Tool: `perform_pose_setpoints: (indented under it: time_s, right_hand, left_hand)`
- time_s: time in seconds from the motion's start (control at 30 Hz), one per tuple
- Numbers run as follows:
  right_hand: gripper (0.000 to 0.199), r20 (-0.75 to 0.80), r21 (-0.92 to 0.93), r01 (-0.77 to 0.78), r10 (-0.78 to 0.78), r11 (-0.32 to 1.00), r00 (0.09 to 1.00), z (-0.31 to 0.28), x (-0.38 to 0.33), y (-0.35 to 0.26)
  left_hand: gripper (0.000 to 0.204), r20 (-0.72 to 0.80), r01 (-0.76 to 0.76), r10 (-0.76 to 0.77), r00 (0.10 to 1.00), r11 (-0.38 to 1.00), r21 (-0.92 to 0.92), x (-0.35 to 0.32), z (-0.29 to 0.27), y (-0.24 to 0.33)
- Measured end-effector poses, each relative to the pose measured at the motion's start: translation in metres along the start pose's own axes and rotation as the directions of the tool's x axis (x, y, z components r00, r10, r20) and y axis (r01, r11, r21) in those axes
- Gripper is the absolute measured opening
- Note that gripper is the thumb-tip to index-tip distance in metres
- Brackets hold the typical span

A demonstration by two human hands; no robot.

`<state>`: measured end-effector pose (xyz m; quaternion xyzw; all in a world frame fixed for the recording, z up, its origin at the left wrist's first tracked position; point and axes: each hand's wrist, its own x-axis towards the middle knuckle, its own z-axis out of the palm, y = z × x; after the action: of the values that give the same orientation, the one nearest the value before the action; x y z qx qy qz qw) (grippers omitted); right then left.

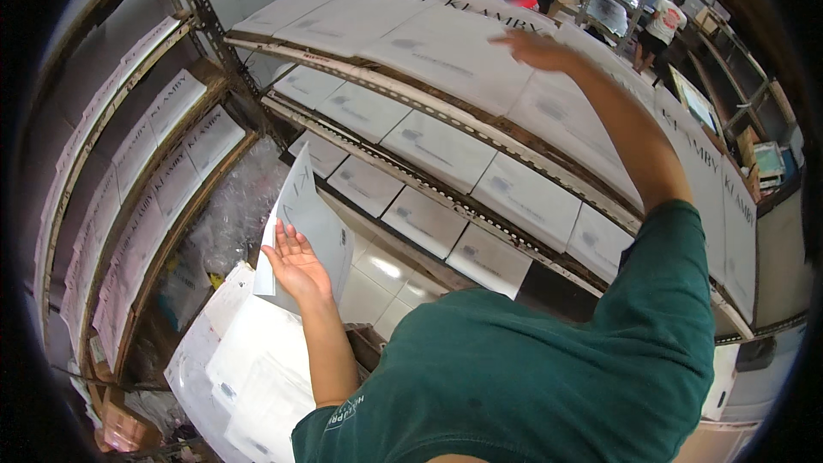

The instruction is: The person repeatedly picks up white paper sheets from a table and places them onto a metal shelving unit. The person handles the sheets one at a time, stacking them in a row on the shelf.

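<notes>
- While the left hand [300,266] is at the near edge of a tilted white sheet [330,227], or perhaps several together, its palm faces up and its fingers are loosely stretched; whether thumb and fingers pinch the edge, I cannot tell.
- Up and to the right, the right hand [533,50] reaches over the top shelf, its fingers spread a little and nothing seen in them; contact with the paper below is unclear.
- Beneath that hand lie the printed sheets [454,47], side by side along the top shelf with black letters at their far edge.
- My judgement is that the step in hand is tending sheets at the rack [360,66], though laying down and straightening look alike here; the next move would call for a flat palm, a light touch and edges kept in line.
- Below, more white sheets fill the lower shelves [467,206].
- At left, a second rack [141,154] carries similar sheets, with clear plastic [244,197] beside it.
- Nearer the body, loose papers [274,351] cover a pale counter [190,366].
- Farther off stands a person in a white shirt [667,21].
</notes>
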<state>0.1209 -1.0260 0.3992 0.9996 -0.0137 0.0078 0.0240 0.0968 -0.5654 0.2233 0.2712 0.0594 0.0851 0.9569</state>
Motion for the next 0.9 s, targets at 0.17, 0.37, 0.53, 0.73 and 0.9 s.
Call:
perform_pose_setpoints:
  time_s: [0.17,0.37,0.53,0.73,0.9]
  right_hand:
    - [0.041,-0.449,0.339,0.522,-0.352,0.783,0.821,-0.078,0.085,-0.104]
    - [0.04,-0.466,0.357,0.694,-0.524,0.626,0.713,-0.005,0.034,-0.285]
    - [0.052,-0.353,0.815,0.532,-0.533,0.228,0.769,0.122,0.005,-0.309]
    - [0.04,-0.51,0.855,0.504,-0.371,-0.121,0.776,0.202,-0.028,-0.357]
    - [0.032,-0.281,0.958,0.281,-0.43,-0.064,0.858,0.19,-0.047,-0.372]
  left_hand:
    - [0.043,0.058,-0.042,0.041,0.998,0.999,0.024,0.018,0.006,-0.002]
    - [0.043,0.096,-0.017,0.017,0.995,1.0,-0.005,0.036,0.008,-0.017]
    - [0.049,0.163,0.078,-0.091,0.982,0.993,0.088,0.005,0.008,-0.031]
    - [0.043,0.009,0.096,-0.1,0.995,0.971,0.218,-0.046,-0.026,-0.025]
    - [0.039,-0.105,0.087,-0.067,0.992,0.977,0.195,-0.066,-0.065,-0.035]
